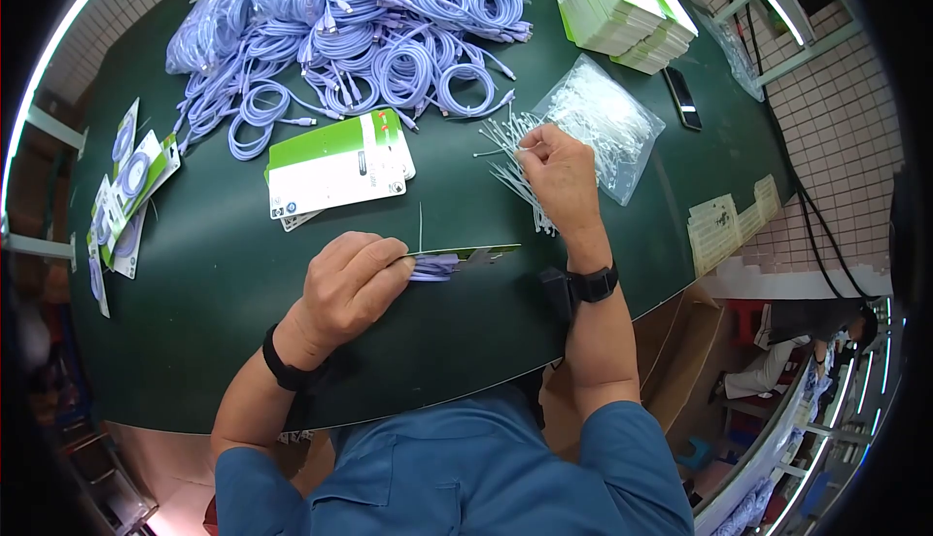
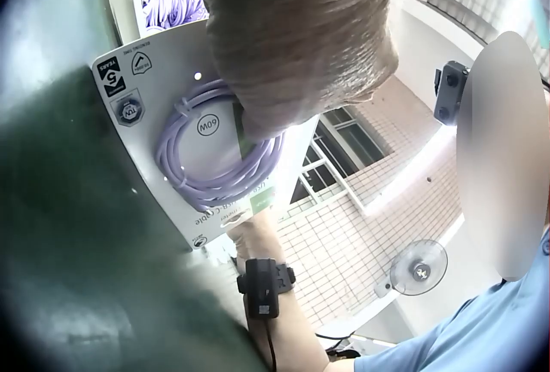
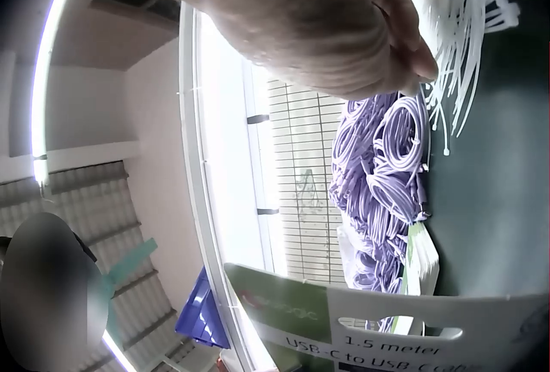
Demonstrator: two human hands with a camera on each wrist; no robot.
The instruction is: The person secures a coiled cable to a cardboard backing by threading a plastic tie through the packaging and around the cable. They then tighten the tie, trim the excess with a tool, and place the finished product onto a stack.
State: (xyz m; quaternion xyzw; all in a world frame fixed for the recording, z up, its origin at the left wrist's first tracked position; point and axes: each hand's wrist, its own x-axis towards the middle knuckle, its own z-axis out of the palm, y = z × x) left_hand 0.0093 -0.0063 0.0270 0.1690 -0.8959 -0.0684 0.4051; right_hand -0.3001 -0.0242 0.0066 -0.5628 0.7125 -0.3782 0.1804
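My left hand (image 1: 355, 283) grips one end of a white and green packaging card (image 1: 486, 249), seen edge-on in the head view. A coiled lilac USB cable (image 2: 172, 161) lies against the card's face, which is marked 60W in the left wrist view. One thin cable tie (image 1: 421, 225) sticks up from the card beside my fingers. Over at the loose white cable ties (image 1: 517, 186), my right hand (image 1: 567, 181) has thumb and forefinger together, pinching at a tie; its fingertips partly hide what they hold. More ties (image 3: 455, 37) hang beside these fingertips in the right wrist view.
A heap of coiled lilac cables (image 1: 389, 40) covers the far side of the green table (image 1: 194, 342). Flat cards (image 1: 330, 186) lie mid-table; finished-looking carded cables (image 1: 126, 186) sit left. Behind the plastic bag of ties (image 1: 622, 138) are card stacks (image 1: 622, 11) and a phone (image 1: 682, 99).
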